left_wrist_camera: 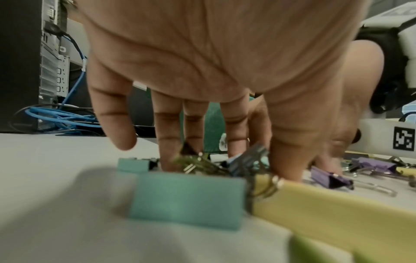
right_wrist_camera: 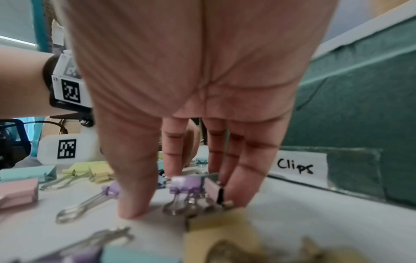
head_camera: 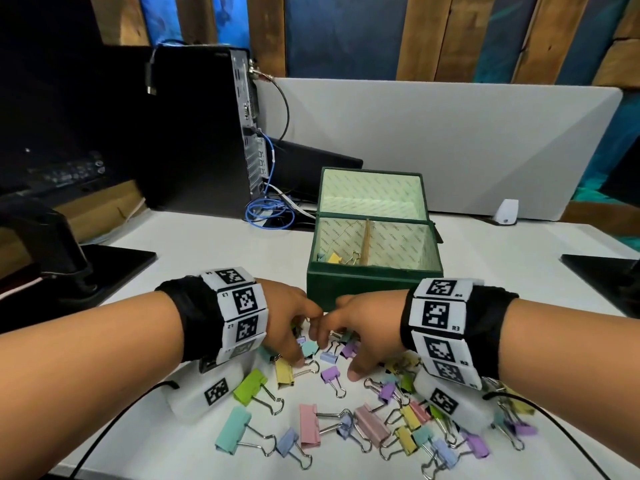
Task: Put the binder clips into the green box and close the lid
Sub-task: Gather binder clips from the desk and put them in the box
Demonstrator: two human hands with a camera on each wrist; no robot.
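Dozens of binder clips lie scattered low in the frame on the desk; few sit inside the green box at centre, lid raised. Your left hand and right hand reach fingers-down into the pile; whether either grip holds a clip, you cannot tell. Tangled wire handles may drag neighbours and spill. Blue cables lie behind the box, at centre left.

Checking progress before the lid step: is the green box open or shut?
Open. The green box has its lid standing up behind, and a few clips lie inside.
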